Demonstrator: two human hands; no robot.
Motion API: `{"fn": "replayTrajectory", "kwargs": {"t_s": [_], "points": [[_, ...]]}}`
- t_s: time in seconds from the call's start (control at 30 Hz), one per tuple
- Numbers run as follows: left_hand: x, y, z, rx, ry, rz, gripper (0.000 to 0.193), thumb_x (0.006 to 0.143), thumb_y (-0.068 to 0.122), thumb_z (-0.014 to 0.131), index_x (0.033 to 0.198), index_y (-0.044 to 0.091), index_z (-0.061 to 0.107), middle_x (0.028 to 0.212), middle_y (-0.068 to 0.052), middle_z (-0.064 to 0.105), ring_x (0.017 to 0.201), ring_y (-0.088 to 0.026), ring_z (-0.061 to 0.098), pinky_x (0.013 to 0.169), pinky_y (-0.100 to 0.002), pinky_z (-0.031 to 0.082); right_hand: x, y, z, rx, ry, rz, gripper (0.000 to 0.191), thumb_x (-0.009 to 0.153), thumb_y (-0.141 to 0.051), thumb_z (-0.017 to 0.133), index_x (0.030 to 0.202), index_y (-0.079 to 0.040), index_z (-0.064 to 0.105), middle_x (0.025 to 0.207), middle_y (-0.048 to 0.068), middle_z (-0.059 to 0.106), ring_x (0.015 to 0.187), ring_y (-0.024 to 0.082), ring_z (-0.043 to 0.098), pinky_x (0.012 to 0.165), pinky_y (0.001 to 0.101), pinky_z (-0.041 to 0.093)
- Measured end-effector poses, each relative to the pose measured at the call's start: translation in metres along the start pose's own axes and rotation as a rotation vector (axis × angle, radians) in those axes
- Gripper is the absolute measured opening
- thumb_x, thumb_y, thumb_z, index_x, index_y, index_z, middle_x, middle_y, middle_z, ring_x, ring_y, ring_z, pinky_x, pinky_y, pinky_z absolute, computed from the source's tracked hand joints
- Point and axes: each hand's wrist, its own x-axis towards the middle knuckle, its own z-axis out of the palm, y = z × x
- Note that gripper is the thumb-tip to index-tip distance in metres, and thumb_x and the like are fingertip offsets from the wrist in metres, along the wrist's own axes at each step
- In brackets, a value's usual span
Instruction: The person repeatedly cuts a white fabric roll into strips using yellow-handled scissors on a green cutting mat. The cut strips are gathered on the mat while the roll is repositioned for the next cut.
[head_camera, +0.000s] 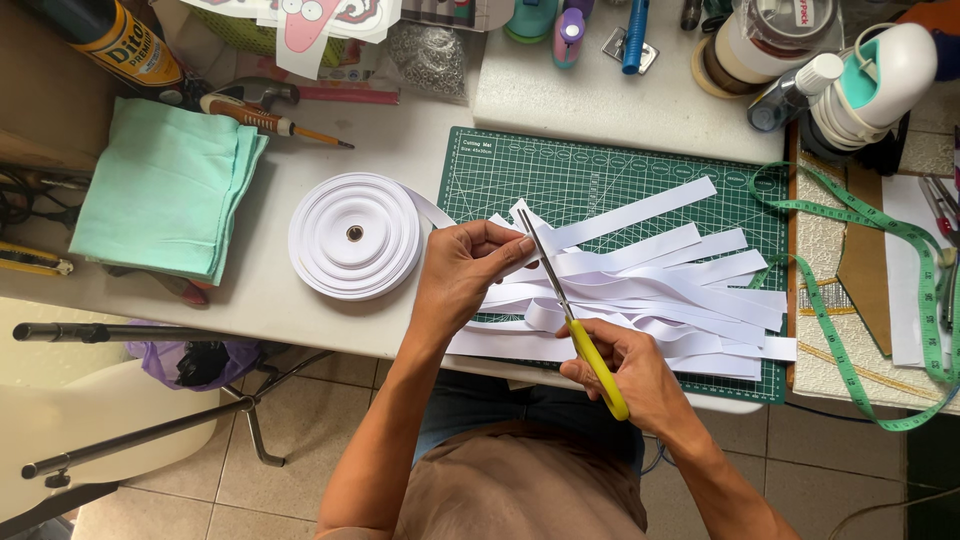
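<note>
1. Nearest the table's front edge, the right hand (640, 380) is closed through the loops of the yellow-handled steel scissors (572, 320), blades angled up and away so the tip meets the ribbon. The loops themselves are hidden inside the fingers.
2. Just beyond, the left hand (468, 270) pinches the white ribbon strip (520, 222) between thumb and fingertips, holding it taut and raised at the blades. How far the blades are parted is hard to make out.
3. The loose pile of cut white ribbon lengths (690, 290) lies across the green gridded cutting mat (520, 165), fanned toward the table's right side, within easy reach of both hands.
4. Left of the mat, the flat white ribbon roll (355, 235) lies on its side, its free end feeding toward the left hand.
5. Further left, a folded mint-green cloth (165, 190) rests near the left edge.
6. At the right edge, a green measuring tape (850, 340) loops off the mat; its end is cut off.
</note>
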Motion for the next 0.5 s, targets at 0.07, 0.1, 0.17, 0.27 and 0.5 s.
{"fn": "replayTrajectory", "kwargs": {"t_s": [0.07, 0.1, 0.17, 0.27, 0.5], "points": [[0.001, -0.001, -0.002, -0.039, -0.008, -0.009, 0.019, 0.092, 0.008, 0.072, 0.104, -0.008, 0.072, 0.089, -0.019, 0.079, 0.086, -0.018, 0.079, 0.077, -0.025, 0.066, 0.001, 0.0, 0.0, -0.007, 0.003, 0.002, 0.04, 0.077, -0.021, 0.084, 0.113, -0.005, 0.076, 0.055, -0.001, 0.061, 0.047, 0.008, 0.054, 0.045, 0.0238, 0.045], [0.002, -0.003, -0.002, -0.046, -0.009, -0.016, 0.02, 0.092, 0.007, 0.072, 0.104, -0.008, 0.072, 0.089, -0.019, 0.079, 0.086, -0.018, 0.079, 0.077, -0.024, 0.065, 0.001, 0.0, 0.0, -0.011, 0.004, 0.005, 0.04, 0.077, -0.021, 0.084, 0.113, -0.004, 0.076, 0.054, -0.001, 0.06, 0.047, 0.007, 0.053, 0.045, 0.0239, 0.045], [0.004, -0.004, -0.004, -0.06, -0.01, -0.026, 0.02, 0.092, 0.007, 0.072, 0.104, -0.009, 0.072, 0.09, -0.019, 0.078, 0.086, -0.018, 0.078, 0.077, -0.024, 0.064, 0.002, -0.002, -0.001, -0.005, 0.004, 0.01, 0.04, 0.077, -0.021, 0.084, 0.112, -0.004, 0.076, 0.053, -0.001, 0.06, 0.046, 0.007, 0.053, 0.044, 0.0241, 0.044], [0.007, -0.007, -0.008, -0.086, -0.023, -0.04, 0.02, 0.092, 0.008, 0.073, 0.104, -0.008, 0.071, 0.09, -0.018, 0.079, 0.086, -0.018, 0.079, 0.073, -0.023, 0.064, 0.002, -0.005, -0.003, -0.005, 0.008, 0.034, 0.039, 0.077, -0.021, 0.084, 0.112, -0.005, 0.076, 0.051, -0.001, 0.059, 0.043, 0.007, 0.051, 0.042, 0.0248, 0.041], [0.011, -0.009, -0.012, -0.013, 0.01, -0.122, 0.02, 0.09, 0.013, 0.076, 0.099, -0.005, 0.074, 0.083, -0.015, 0.08, 0.08, -0.015, 0.079, 0.054, -0.017, 0.046, 0.003, -0.012, -0.007, -0.108, 0.025, 0.051, 0.04, 0.075, -0.023, 0.084, 0.11, -0.005, 0.078, 0.047, 0.0, 0.058, 0.037, 0.009, 0.049, 0.038, 0.0257, 0.037]]}}
